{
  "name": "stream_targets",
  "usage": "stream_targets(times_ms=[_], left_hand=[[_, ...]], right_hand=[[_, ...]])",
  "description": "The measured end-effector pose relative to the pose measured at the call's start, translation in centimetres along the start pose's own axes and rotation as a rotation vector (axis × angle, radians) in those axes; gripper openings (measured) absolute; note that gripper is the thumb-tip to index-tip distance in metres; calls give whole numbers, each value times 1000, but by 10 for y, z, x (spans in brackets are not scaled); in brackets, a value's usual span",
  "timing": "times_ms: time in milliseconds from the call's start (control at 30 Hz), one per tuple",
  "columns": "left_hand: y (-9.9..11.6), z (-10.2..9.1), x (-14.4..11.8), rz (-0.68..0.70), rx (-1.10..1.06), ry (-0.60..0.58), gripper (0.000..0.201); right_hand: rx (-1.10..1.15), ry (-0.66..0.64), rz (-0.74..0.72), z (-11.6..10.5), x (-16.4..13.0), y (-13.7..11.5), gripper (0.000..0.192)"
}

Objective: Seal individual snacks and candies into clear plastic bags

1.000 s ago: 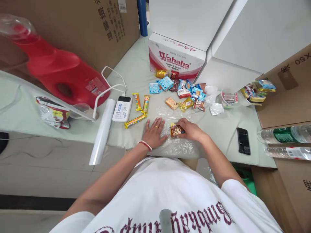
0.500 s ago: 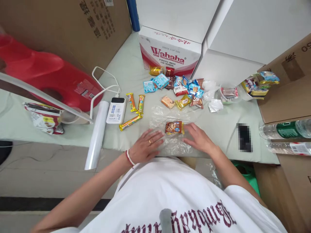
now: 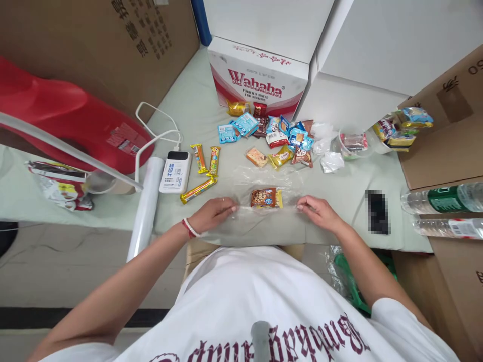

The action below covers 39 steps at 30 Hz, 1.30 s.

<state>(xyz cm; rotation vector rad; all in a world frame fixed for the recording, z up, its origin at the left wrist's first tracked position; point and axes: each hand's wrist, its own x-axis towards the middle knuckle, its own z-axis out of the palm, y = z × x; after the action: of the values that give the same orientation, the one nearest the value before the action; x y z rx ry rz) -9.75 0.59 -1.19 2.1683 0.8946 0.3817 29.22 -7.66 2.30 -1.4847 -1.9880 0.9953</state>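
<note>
Between my hands lies a brown and yellow snack packet point(image 3: 264, 197) on a thin sheet of clear plastic wrap point(image 3: 245, 176). My left hand point(image 3: 215, 212) pinches the wrap at its left side, fingers closed. On the other side, my right hand point(image 3: 319, 211) pinches the wrap's right edge between thumb and fingers. The near part of the wrap appears folded up around the packet's lower edge. Neither hand touches the packet itself.
A pile of wrapped snacks point(image 3: 277, 138) lies before the Wahaha box point(image 3: 260, 83). Left of my hands are yellow snack sticks point(image 3: 198, 190), a white power bank point(image 3: 175, 173) and a roll of plastic film point(image 3: 145, 211). A blurred dark object point(image 3: 378, 212) and plastic bottles point(image 3: 445, 198) lie at right.
My hands have moved apart and closed on the two sides of the wrap. The wrap's near part, crumpled before, is now drawn up along the packet. The view has shifted slightly.
</note>
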Motion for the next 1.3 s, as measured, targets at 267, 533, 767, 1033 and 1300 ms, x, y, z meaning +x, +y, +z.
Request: stream_targets(times_ms=[267,533,767,1033,1300], left_hand=[[-4,8,64,-458,316,188,28],[2,15,68,-609,333,277,57],[0,14,73,-626,253,239,16],[-3,21,68,-530,211,351,10],[-8,6,44,-409,135,360,20]], right_hand=[[-419,-72,261,-22,70,9,24],[-657,-163,-16,16,158,-41,65],[-600,-234,152,17,184,-52,29],[-627,-304,-182,37,104,-70,28],[-402,-316,-220,71,64,-37,38]])
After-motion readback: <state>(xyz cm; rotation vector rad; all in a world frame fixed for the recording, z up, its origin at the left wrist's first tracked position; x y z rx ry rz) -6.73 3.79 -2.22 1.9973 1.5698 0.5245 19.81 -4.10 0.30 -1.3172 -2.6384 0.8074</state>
